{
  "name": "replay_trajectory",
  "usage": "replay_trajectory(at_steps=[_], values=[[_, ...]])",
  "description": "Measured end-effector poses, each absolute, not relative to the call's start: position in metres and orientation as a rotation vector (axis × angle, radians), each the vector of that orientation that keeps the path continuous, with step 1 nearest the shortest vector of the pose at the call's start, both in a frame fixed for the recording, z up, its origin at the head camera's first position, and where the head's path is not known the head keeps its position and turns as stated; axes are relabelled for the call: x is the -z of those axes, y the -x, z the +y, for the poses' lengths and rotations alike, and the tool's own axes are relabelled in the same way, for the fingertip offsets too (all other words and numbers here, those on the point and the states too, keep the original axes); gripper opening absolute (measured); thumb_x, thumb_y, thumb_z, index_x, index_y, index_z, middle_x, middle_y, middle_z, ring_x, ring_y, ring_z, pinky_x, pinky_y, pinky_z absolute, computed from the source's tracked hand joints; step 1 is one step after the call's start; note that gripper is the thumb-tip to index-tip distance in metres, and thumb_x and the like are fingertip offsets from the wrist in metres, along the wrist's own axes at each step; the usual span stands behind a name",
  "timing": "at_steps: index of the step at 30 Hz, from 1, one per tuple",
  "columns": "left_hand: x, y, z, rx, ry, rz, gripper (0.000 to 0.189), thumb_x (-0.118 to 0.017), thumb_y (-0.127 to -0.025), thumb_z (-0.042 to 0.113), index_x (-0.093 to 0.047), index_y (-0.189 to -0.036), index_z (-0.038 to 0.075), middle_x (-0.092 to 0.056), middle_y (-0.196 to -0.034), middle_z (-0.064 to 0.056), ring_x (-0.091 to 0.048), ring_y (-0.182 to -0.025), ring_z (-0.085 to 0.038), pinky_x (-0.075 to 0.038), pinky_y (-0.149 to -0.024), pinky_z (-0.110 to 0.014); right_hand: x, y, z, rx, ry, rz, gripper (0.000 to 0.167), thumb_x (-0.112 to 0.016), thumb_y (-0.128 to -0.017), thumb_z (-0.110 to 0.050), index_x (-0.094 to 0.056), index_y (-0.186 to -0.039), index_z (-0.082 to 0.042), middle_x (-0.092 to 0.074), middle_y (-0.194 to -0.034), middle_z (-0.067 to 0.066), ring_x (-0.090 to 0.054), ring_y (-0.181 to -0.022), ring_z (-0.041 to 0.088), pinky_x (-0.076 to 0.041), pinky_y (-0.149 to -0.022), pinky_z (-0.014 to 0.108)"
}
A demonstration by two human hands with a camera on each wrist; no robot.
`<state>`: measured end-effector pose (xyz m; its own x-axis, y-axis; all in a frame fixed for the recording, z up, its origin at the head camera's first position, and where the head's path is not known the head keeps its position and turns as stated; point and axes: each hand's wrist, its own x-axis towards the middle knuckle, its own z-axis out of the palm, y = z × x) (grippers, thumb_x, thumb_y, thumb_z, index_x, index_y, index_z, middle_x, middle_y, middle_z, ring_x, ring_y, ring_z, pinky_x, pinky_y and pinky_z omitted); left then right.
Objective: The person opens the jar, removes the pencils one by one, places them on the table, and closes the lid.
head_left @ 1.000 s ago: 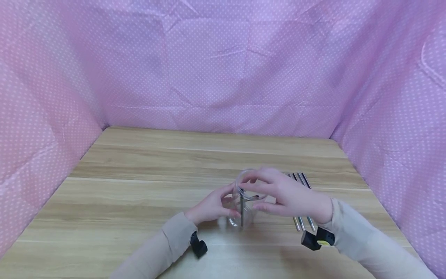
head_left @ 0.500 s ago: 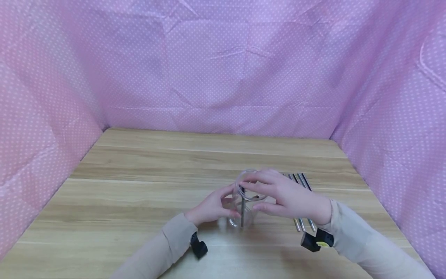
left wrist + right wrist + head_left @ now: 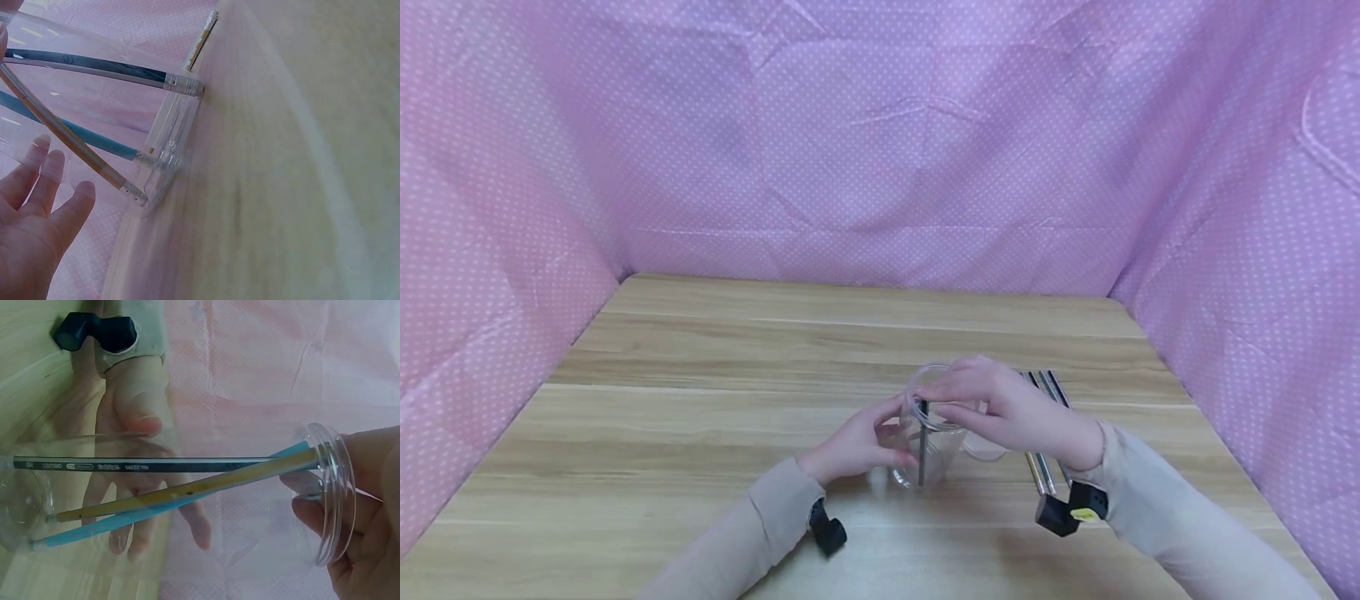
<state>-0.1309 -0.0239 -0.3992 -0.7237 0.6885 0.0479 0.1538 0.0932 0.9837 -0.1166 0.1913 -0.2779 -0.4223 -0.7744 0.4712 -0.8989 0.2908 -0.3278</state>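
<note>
Left hand (image 3: 852,447): thumb and fingers set round the jar (image 3: 942,457), holding it. Right hand (image 3: 1017,414): fingertips at the jar's mouth; whether they grip a pencil cannot be told. Jar stands mouth up on the table (image 3: 722,350). Contents: dark pencil (image 3: 125,465), yellow pencil (image 3: 187,487) and blue pencil (image 3: 125,522), leaning, the latter two crossing. Clear disc (image 3: 985,448) lies just right of the jar; more pencils (image 3: 1043,473) lie farther right, partly behind the right wrist. Pink dotted cloth (image 3: 880,150) surrounds the table.
</note>
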Motion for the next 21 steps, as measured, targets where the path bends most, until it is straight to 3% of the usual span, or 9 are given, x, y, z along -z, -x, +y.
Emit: replay_trajectory(at_steps=[6, 13, 21], values=[[0.400, 0.131, -0.024, -1.687, -0.834, 1.920, 0.088, -0.076, -0.077, 0.006, -0.028, -0.150, 0.019, -0.028, -0.155, -0.001, -0.038, -0.136, -0.031, -0.036, -0.111, -0.040, 0.275, 0.120, 0.186, -0.935, -1.449, -2.406, 0.026, -0.076, -0.073, 0.000, -0.073, -0.099, -0.002, -0.074, -0.088, 0.004, -0.057, -0.070, 0.004, -0.047, -0.055, 0.017], [0.400, 0.134, -0.024, -1.676, -0.859, 1.941, 0.088, -0.077, -0.076, 0.008, -0.030, -0.149, 0.021, -0.030, -0.154, 0.000, -0.035, -0.138, -0.027, -0.036, -0.112, -0.037, 0.272, 0.119, 0.179, -0.967, -1.266, -2.545, 0.026, -0.081, -0.069, -0.003, -0.076, -0.094, -0.006, -0.074, -0.088, 0.003, -0.065, -0.074, 0.007, -0.053, -0.058, 0.020], [0.401, 0.133, -0.024, -1.677, -0.839, 1.949, 0.089, -0.077, -0.076, 0.008, -0.029, -0.150, 0.021, -0.032, -0.153, -0.002, -0.039, -0.135, -0.030, -0.037, -0.111, -0.040, 0.274, 0.121, 0.179, -1.047, -1.283, -2.489, 0.024, -0.079, -0.070, 0.001, -0.076, -0.092, -0.006, -0.073, -0.086, 0.002, -0.065, -0.075, 0.008, -0.054, -0.062, 0.020]])
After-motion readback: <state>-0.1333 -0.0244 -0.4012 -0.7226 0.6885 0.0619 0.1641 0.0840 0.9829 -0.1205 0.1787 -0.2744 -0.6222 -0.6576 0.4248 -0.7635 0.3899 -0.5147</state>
